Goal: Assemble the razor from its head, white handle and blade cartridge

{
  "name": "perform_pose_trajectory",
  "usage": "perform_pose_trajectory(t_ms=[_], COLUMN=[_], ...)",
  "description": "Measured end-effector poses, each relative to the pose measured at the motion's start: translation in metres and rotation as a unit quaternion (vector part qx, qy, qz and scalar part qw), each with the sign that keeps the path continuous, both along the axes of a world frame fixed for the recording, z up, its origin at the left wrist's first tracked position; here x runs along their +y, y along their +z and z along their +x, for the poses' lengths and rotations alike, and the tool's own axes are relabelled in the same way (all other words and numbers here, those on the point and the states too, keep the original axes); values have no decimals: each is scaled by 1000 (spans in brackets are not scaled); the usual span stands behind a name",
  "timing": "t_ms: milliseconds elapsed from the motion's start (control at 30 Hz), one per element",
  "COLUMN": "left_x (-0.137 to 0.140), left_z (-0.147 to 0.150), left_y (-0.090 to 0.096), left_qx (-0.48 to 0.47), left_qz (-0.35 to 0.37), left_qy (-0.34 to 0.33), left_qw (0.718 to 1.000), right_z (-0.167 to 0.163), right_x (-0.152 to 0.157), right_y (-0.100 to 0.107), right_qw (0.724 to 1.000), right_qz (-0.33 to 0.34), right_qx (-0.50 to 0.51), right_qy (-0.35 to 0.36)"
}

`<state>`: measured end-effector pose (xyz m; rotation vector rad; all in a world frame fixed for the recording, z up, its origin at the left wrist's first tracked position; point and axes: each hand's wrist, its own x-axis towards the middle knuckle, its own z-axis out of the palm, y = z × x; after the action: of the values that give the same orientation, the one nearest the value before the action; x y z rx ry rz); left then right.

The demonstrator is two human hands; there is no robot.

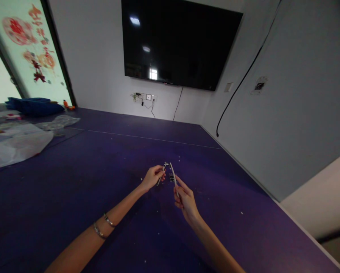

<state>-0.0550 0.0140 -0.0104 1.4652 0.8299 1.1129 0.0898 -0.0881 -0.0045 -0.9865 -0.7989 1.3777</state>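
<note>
In the middle of the head view my left hand (pixel 153 177) pinches a thin grey, metallic-looking piece (pixel 165 165). It slants down past the fingers. My right hand (pixel 185 198) is closed around a slim, pale, slightly curved strip (pixel 173 172) that points up and away from me. The top ends of the two pieces come close together; whether they touch or are joined I cannot tell. Just behind the strip shows a small dark piece (pixel 171 177) with light marks, partly covered by the strip. Its exact kind is too small to make out.
Around my hands the purple surface (pixel 107 197) bears small white scraps. On the left lie translucent plastic bags (pixel 22 146), a dark blue cloth item (pixel 35 107) and a small orange object (pixel 68 105). A black cable (pixel 240 81) hangs along the right wall. A television (pixel 178 41) hangs ahead.
</note>
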Motion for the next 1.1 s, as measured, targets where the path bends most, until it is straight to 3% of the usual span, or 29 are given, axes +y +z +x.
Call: perform_pose_trajectory(t_ms=[667, 867, 1100], left_x=[0, -1, -10], left_z=[3, 5, 10], left_y=[-3, 0, 2], left_qx=[-12, -30, -10], left_qz=[23, 11, 28], left_qy=[-2, 31, 4], left_qw=[1000, 999, 1000], right_z=[-8, -19, -25], right_x=[-1, -15, -11], right_y=[3, -1, 6], right_qw=[999, 998, 996], right_qz=[15, 7, 20], right_qx=[22, 58, 62], right_qy=[-30, -30, -57])
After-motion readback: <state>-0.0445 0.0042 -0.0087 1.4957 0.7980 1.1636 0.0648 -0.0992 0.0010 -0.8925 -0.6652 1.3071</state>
